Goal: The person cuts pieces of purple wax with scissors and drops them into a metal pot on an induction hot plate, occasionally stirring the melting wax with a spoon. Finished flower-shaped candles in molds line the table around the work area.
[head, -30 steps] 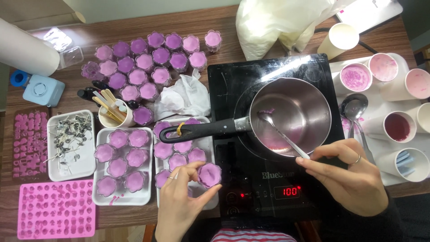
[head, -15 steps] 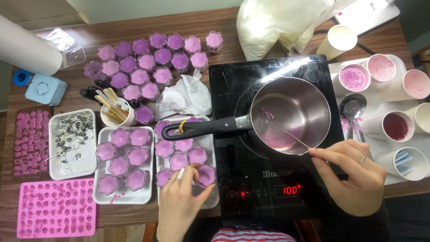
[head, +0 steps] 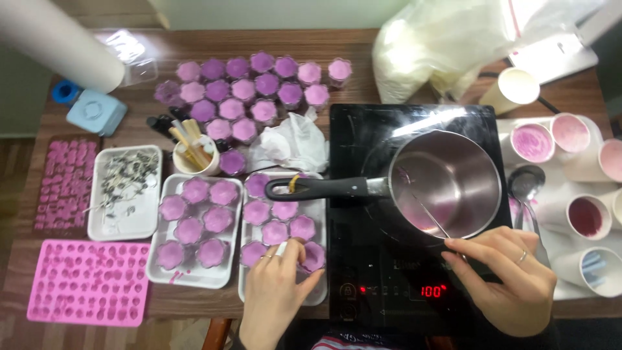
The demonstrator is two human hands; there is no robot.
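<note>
Two bare hands work at the near edge of a brown wooden surface (head: pixel 363 45). The left hand (head: pixel 275 288) rests on the near end of a white tray (head: pixel 317 295), its fingers (head: pixel 304 275) curled around a purple flower-shaped wax cup (head: pixel 313 255) in the tray's near right corner; the grip looks closed on it, though the palm hides part of the cup. More filled purple cups sit in the same tray, and a second white tray (head: pixel 223 275) of them lies just to its left.

The right hand (head: pixel 508 275) is over the near right corner of a black induction hob (head: pixel 363 259), its fingers pinched shut on the near end of a thin metal stirring rod (head: pixel 427 214). The rod slants up into a steel saucepan (head: pixel 447 181) standing on the hob, its far tip in the shallow pink liquid at the bottom. The pan's black handle (head: pixel 317 188) points left, over the right-hand tray.

Farther back, a cluster of purple cups (head: pixel 253 97) stands beside a crumpled white tissue (head: pixel 291 142). At the near left lies a pink silicone mould (head: pixel 84 282); at the right stand white paper cups (head: pixel 570 168) holding pink and red colour.
</note>
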